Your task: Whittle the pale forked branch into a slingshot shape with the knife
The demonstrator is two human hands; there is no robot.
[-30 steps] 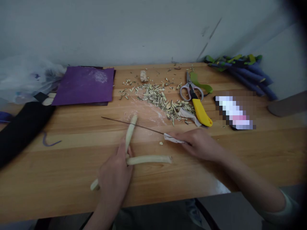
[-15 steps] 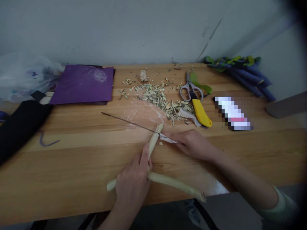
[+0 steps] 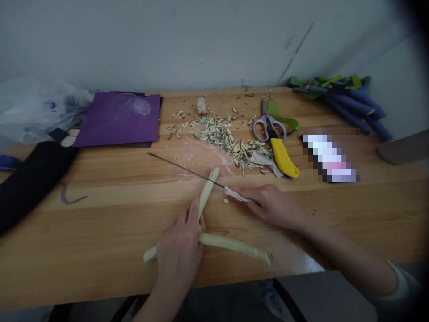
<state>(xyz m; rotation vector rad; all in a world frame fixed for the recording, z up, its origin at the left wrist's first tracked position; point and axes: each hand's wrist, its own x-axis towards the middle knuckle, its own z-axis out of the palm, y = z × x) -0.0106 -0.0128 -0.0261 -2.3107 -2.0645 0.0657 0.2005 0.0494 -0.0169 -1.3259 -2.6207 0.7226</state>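
Observation:
A pale peeled forked branch [image 3: 234,245] lies near the table's front edge. My left hand [image 3: 181,243] is wrapped round it where its arms meet; one arm points up and away, one to the right, and a short end sticks out at the left. In my right hand [image 3: 271,203] is the white-wrapped handle of a long thin blade [image 3: 181,167]. That blade crosses the upper arm of the branch close to its tip. A small pale chip [image 3: 225,201] lies below the handle.
Wood shavings [image 3: 223,136] spread across the middle back. Scissors [image 3: 268,123] and a yellow cutter [image 3: 283,157] lie right of them, then a pixelated phone [image 3: 330,157] and blue-grey sticks [image 3: 355,107]. Purple sheets [image 3: 120,118], a plastic bag [image 3: 36,105] and a black object [image 3: 36,183] occupy the left.
The branch and my left hand have shifted left. The blade now crosses the branch farther from its handle, with more of it showing on the right.

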